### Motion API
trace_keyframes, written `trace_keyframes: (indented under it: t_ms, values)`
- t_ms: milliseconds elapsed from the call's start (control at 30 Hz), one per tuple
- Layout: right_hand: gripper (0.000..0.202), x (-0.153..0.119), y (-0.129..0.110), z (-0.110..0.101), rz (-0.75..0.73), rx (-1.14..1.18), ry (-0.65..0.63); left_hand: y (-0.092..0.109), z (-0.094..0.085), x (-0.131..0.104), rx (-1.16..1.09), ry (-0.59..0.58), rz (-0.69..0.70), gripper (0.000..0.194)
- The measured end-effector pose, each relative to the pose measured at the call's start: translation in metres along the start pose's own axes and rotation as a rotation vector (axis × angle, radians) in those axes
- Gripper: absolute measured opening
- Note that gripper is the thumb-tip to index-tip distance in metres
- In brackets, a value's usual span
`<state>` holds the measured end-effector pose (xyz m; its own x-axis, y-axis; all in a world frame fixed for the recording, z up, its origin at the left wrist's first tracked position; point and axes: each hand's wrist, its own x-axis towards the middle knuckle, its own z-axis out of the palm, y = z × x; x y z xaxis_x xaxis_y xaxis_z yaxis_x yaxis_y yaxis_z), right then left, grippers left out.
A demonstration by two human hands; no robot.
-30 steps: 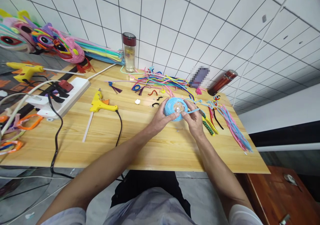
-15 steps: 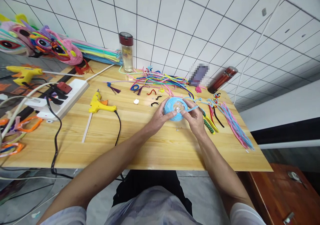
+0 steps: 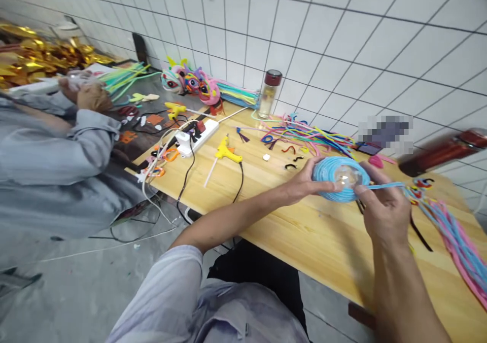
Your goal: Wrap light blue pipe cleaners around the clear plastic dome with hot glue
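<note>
A clear round ball wrapped in light blue fuzzy stems point(image 3: 325, 178) is held up over the wooden table point(image 3: 281, 226). My left hand point(image 3: 304, 183) grips its left side, thumb across the front. My right hand point(image 3: 386, 206) holds the right side, thumb and fingers pinching where a blue strand point(image 3: 388, 185) runs off to the right. Part of the clear surface shows in the middle of the coils. Pink and blue stems point(image 3: 449, 231) lie to the right of my right hand. Small black curled pieces point(image 3: 291, 166) rest left of the ball.
A yellow glue gun point(image 3: 228, 152) and white power strip point(image 3: 200, 137) with cables lie left. Along the wall are a glass bottle point(image 3: 270, 93), coloured stems point(image 3: 304, 132) and a red flask point(image 3: 449, 150). Another person's hands point(image 3: 91, 94) work at the far left.
The view has swung left, bringing the other person into sight. Both hands and the blue-wrapped ball now appear farther right and larger, the ball apparently raised closer to the camera.
</note>
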<state>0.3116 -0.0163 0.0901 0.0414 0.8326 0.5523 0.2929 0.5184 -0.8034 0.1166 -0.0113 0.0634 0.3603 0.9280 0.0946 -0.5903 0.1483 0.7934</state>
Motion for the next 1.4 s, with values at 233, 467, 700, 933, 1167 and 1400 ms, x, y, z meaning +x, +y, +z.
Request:
trace_keyframes:
  t_ms: [233, 467, 700, 933, 1167, 1400]
  values:
    - [0.042, -0.001, -0.014, 0.066, -0.052, 0.182, 0.082, 0.084, 0.009, -0.022, 0.032, 0.17, 0.365, 0.077]
    - [0.052, -0.02, -0.02, 0.23, 0.022, -0.45, -0.728, 0.168, -0.045, -0.103, 0.298, 0.461, 0.784, 0.088]
    - [0.06, -0.012, -0.036, 0.32, 0.083, -0.676, -0.842, 0.163, -0.094, -0.161, 0.508, 0.736, 0.882, 0.106]
    - [0.042, -0.006, -0.037, 0.315, 0.158, -0.612, -0.896, 0.145, -0.121, -0.156, 0.572, 0.765, 0.863, 0.102]
    - [0.043, -0.011, -0.022, 0.17, 0.148, -0.242, -0.883, 0.146, -0.115, -0.128, 0.567, 0.702, 0.94, 0.101]
    - [0.023, -0.051, -0.022, 0.04, 0.197, 0.04, -0.367, 0.112, -0.084, -0.064, 0.634, 0.591, 0.823, 0.104]
